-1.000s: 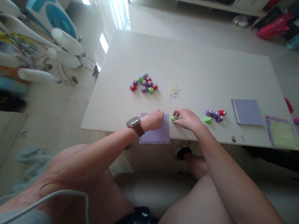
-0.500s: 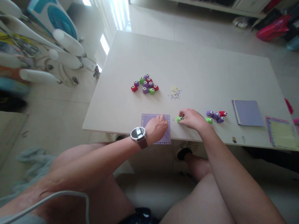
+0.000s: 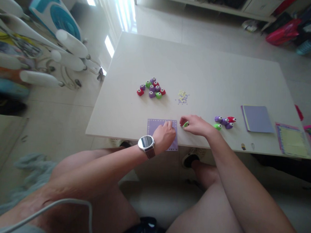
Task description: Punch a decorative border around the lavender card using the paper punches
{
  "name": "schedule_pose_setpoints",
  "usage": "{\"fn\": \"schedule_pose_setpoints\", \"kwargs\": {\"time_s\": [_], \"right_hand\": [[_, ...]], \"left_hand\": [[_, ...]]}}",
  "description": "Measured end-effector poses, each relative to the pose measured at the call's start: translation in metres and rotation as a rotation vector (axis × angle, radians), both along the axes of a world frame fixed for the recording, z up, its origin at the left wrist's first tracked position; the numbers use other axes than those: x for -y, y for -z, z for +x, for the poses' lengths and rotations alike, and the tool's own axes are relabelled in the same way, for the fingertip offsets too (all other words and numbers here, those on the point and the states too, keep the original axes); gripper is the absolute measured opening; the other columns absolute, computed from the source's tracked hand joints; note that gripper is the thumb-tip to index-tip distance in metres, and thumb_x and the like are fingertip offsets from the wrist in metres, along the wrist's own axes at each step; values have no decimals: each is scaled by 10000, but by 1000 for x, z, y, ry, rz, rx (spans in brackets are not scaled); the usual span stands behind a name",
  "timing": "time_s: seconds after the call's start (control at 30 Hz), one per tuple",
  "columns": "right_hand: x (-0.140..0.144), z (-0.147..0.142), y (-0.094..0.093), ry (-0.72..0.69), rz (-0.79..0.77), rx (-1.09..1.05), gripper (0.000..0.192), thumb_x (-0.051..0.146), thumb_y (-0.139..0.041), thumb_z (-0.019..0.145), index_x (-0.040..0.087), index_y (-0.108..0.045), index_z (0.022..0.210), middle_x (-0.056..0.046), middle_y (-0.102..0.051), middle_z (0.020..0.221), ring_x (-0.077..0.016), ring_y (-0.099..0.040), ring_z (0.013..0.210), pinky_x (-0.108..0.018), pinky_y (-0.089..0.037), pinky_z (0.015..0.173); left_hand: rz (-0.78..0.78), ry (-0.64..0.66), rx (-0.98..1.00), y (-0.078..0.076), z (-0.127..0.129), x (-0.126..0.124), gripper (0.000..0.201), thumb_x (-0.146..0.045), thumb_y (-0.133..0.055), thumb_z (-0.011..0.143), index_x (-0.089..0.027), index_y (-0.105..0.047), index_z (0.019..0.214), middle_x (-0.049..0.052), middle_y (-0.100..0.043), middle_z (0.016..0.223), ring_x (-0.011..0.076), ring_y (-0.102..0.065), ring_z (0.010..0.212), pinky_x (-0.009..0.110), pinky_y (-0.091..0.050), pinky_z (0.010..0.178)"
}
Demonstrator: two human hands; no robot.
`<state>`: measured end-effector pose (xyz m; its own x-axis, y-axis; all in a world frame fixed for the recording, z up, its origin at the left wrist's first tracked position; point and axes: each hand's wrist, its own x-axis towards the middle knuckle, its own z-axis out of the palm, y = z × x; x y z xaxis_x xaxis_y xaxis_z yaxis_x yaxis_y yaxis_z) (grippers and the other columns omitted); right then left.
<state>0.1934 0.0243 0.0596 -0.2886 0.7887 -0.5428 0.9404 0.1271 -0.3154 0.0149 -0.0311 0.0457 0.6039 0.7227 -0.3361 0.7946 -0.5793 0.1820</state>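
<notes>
Over the last second you drew your left hand [image 3: 165, 137] back from the far edge of the purple paper sheet [image 3: 158, 127] toward the near table [image 3: 199, 70] edge, where it lay flat on the sheet, fingers spread and closed on nothing. Your right hand [image 3: 195, 125] carried the small green punch [image 3: 186, 124] out to the right, then brought it back beside the sheet's right edge, fingers pinched around it. The sheet had slid slightly toward you but overhung the edge as before. Judging by this, you were lining punch and paper up; whether the punch touched the sheet, I could not tell
</notes>
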Motion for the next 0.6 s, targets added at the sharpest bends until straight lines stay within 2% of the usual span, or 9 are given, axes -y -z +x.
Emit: {"fn": "schedule_pose_setpoints", "kwargs": {"time_s": [0.1,0.17,0.3,0.5,0.6], "right_hand": [[-2,3,5,72,131,-34,470,135,-623,824,197,-641,1290,-105,-686,1356,-259,-626,1243,-338,-459,1044],[-3,6,9,112,214,-39,518,179,-634,842,188,-599,1359,-130,-648,1410,-273,-601,1278,-358,-445,1076],[-5,11,14,90,223,-27,433,187,-635,851,185,-660,1284,-116,-684,1354,-258,-626,1220,-341,-449,1067],[-4,11,12,1,143,43,270,168,-626,853,187,-772,1079,-92,-768,1138,-221,-689,1053,-274,-490,940],[-5,14,13,-9,116,90,253,140,-614,842,191,-793,1013,-83,-783,1082,-214,-698,1019,-261,-494,900]], "left_hand": [[-4,2,5,0,0,0,305,-75,-405,982,-26,-668,1128,228,-596,1165,294,-580,1074,349,-514,756],[-2,1,16,0,0,0,295,-76,-414,978,-27,-674,1108,231,-597,1149,295,-581,1069,350,-514,752],[5,-7,17,0,0,0,277,-72,-435,967,-47,-680,1092,219,-609,1126,283,-585,1051,338,-516,743],[-9,-4,30,1,-1,0,285,-63,-420,966,-30,-671,1097,233,-600,1135,291,-588,1042,349,-521,727],[-9,1,26,2,-2,0,286,-61,-418,961,-30,-668,1096,232,-597,1137,294,-587,1043,354,-525,732]]}}
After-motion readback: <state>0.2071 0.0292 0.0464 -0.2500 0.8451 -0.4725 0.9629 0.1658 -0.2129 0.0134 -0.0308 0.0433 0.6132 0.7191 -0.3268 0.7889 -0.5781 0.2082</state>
